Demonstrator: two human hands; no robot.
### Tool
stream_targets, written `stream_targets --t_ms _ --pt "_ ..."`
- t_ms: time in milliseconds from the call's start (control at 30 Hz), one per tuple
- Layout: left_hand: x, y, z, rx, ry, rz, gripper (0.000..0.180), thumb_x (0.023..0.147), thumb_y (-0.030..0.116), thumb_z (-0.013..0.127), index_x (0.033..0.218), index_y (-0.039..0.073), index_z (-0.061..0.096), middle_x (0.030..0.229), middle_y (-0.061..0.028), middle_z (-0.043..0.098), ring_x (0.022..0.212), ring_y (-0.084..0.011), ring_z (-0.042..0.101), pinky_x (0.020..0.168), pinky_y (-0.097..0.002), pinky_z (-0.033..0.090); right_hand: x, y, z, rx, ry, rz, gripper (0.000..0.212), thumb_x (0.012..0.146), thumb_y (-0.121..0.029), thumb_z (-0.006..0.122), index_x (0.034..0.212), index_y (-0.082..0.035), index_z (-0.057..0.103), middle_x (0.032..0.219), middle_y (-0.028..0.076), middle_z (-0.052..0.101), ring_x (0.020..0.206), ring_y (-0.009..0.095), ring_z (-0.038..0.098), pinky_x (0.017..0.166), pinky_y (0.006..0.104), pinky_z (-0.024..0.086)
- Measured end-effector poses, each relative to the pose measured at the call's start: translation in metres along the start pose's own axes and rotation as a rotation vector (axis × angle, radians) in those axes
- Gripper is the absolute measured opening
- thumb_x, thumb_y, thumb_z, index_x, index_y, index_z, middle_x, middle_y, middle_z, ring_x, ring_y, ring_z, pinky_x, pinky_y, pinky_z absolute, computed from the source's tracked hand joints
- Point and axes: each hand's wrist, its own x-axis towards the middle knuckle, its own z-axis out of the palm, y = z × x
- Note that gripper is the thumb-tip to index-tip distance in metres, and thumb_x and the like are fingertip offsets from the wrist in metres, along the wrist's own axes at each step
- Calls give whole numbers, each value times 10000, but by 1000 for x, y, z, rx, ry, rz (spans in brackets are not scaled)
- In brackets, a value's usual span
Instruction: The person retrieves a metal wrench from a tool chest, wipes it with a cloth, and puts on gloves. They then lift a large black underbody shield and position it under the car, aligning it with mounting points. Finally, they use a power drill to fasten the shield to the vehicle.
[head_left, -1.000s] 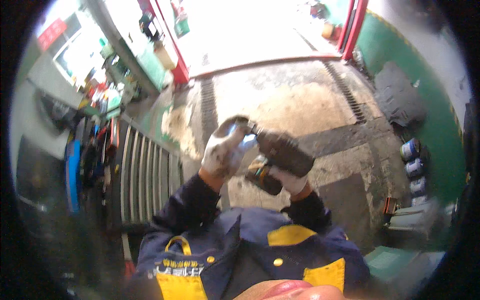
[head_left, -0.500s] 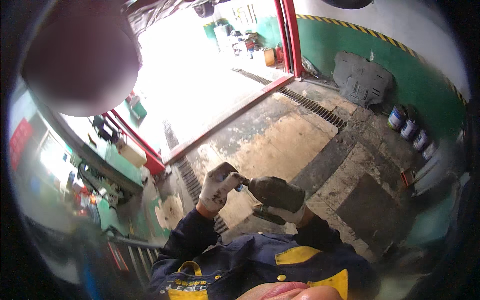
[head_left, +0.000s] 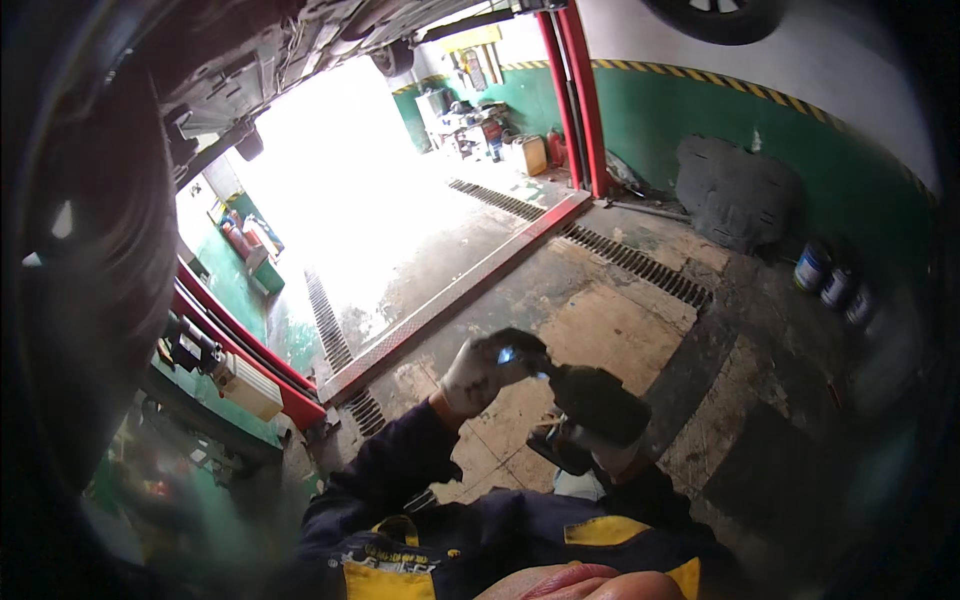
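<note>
A dark power tool (head_left: 600, 402), shaped like an impact wrench, is held crosswise in front of my chest with its narrow nose to the left. My right hand (head_left: 618, 452), in a white glove, is closed round its grip; the tool body hides most of the fingers. A dark block (head_left: 560, 450) sits at the grip's lower end. My left hand (head_left: 482, 376), in a white glove with dark, dirty fingers, curls at the tool's nose. A bluish-white light spot (head_left: 508, 355) shows by these fingers. Whatever lies inside the left fingers is hidden.
A raised vehicle's underside (head_left: 240, 60) hangs overhead, with a dark blurred wheel close at left. Red lift posts (head_left: 575, 100) stand either side, joined by a floor plate (head_left: 450, 295). Grated drains (head_left: 640, 265) cross the floor. Cans (head_left: 812, 267) and a grey panel (head_left: 738, 190) line the right wall.
Both hands and the power tool have shifted right in the picture. The view has tilted, showing more of the vehicle's underside. Both hands keep their holds.
</note>
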Motion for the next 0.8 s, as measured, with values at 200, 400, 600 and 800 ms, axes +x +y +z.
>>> stream_targets --t_ms 200,400,600,800 --pt "139 -24 -115 348 3 41 249 977 95 718 1182 -44 696 1183 -145 714 1078 -184 692 950 -357 575 111 136 18 653 -70 546 683 877 -125 758 1504 -78 492 1381 122 623 1248 234 605 1058 347 488" --pt "227 2 -186 126 53 -28 335 961 278 776 1006 -42 687 877 -84 714 773 -134 691 682 -283 564 222 184 10 442 -39 340 621 818 -85 827 1385 -40 577 1253 93 666 1150 211 626 1003 338 517" --pt "294 -9 -242 407 -86 -108 391 1032 377 616 932 10 705 742 -26 651 643 -82 554 567 -269 447 285 199 8 -418 -129 61 594 831 -90 800 1383 -51 584 1315 117 660 1157 254 655 1007 341 533" --pt "344 -26 -288 436 -318 112 405 1026 415 655 985 15 702 859 -26 674 744 -87 605 616 -240 493 315 199 31 -230 29 256 599 821 -71 810 1385 -82 609 1379 119 647 1207 251 654 1044 368 534"
